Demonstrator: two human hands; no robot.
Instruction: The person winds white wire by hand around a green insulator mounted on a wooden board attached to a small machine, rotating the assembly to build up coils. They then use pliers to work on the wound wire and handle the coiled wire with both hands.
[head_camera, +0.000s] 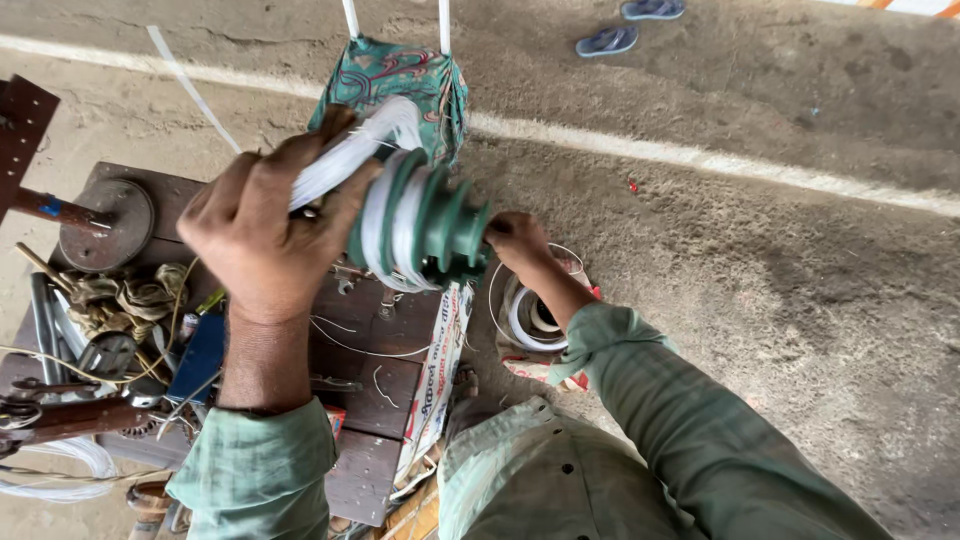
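— Looking down from the head camera: what has the left hand (262, 232) got?

— Its fingers are wrapped around a bundle of white wire (345, 160), which runs onto the green former (425, 225). The former is held up in the air, near the middle of the view, above the right edge of the tabletop (370, 385).

— And the right hand (520, 243)?

— It sits at the right end of the former, fingers closed on that end. Most of the grip is hidden behind the green flange, so I cannot tell exactly what they pinch. White wire also sits in the former's grooves.

— What lies below?

— The dark wooden tabletop, on the left. At its far left stands a round metal disc (105, 225) on a rusty bar. Nearer lies a knot of rope (130, 300), then a clutter of metal tools (60, 400) and a blue block (197, 360). A loose coil of white wire (70, 470) hangs off the near left corner.

— And on the floor (800, 270)?

— Just right of the tabletop, under the right wrist, a wire reel (535, 320) lies on a printed sack (440, 380). Beyond the former stands a chair with a patterned green cloth (395, 75). Far off, top right, lie two blue sandals (630, 25). A pale painted line (700, 158) crosses the concrete.
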